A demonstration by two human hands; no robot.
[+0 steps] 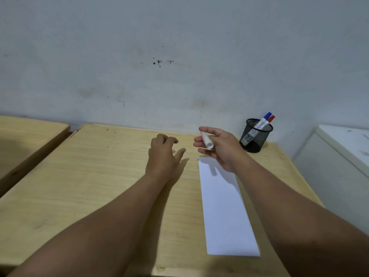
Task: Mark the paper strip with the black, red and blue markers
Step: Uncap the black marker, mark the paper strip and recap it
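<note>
Counting what sits on the pale wood-grain surface [89,176], I make it one paper strip [223,206], one mesh cup [254,136] and three markers. Two of the markers, the blue marker [264,118] and the red marker [269,119], stand tilted in the cup, which is round, black wire mesh and sits just beyond the right hand [221,148], against the wall. The third marker [207,141] is in that hand, whose grip is closed round its white barrel, the blunt grey end pointing back toward the person; I cannot tell its ink colour from here. The strip is a long, narrow white rectangle, smooth and flat, with no marks on it, lying directly beneath the grip and running back along the right forearm toward the near edge. The left hand [162,154] hovers beside the grip, apart from it, fingers loosely curled and holding nothing, thumb spread outward over bare wood.
</note>
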